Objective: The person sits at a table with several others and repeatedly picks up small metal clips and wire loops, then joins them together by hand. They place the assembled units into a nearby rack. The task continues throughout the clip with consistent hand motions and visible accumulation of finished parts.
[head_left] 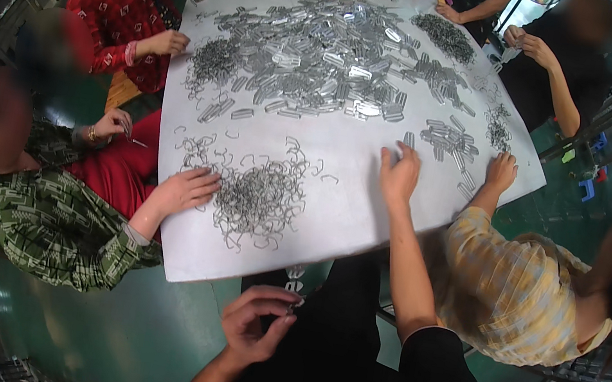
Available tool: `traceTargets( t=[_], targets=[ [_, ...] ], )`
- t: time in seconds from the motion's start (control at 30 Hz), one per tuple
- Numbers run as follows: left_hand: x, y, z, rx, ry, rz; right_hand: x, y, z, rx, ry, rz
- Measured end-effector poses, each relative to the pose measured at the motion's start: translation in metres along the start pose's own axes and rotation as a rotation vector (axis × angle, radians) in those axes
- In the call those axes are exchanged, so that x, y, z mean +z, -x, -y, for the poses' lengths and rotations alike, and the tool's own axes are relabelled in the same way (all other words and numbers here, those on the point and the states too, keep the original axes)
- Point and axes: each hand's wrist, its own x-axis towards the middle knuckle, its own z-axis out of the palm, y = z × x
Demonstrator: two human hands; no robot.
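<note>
My left hand (253, 321) is low, in front of my body and off the table. Its thumb and fingers pinch a small shiny metal piece (294, 305), too small to make out fully. My right hand (400, 175) reaches out over the white tabletop (346, 189), fingers apart. Just beyond its fingertips lies a flat, slotted silver metal piece (409, 138); whether they touch I cannot tell. Left of this hand, a loose heap of thin bent wire hooks (253, 203) spreads over the near part of the table.
A large pile of slotted silver pieces (325, 59) covers the table's middle, with a smaller group (448, 141) at right. More hook heaps (213, 62) sit around the edges. Several people surround the table; a co-worker's hand (192, 188) rests by the near hooks, another's (502, 170) at the right edge.
</note>
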Motion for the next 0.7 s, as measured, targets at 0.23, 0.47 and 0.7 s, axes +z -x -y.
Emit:
traceTargets(
  t=[0.23,0.47,0.7],
  targets=[
    [0.007,0.002,0.005,-0.014,0.066,0.057,0.011,-0.04,-0.051,0.033,0.393,0.161],
    [0.012,0.001,0.004,0.009,0.028,0.153,-0.032,-0.017,-0.058,-0.018,0.141,0.371],
    [0.022,-0.001,0.002,0.008,0.017,0.147,-0.093,0.045,0.025,0.315,-0.537,0.592]
  ],
)
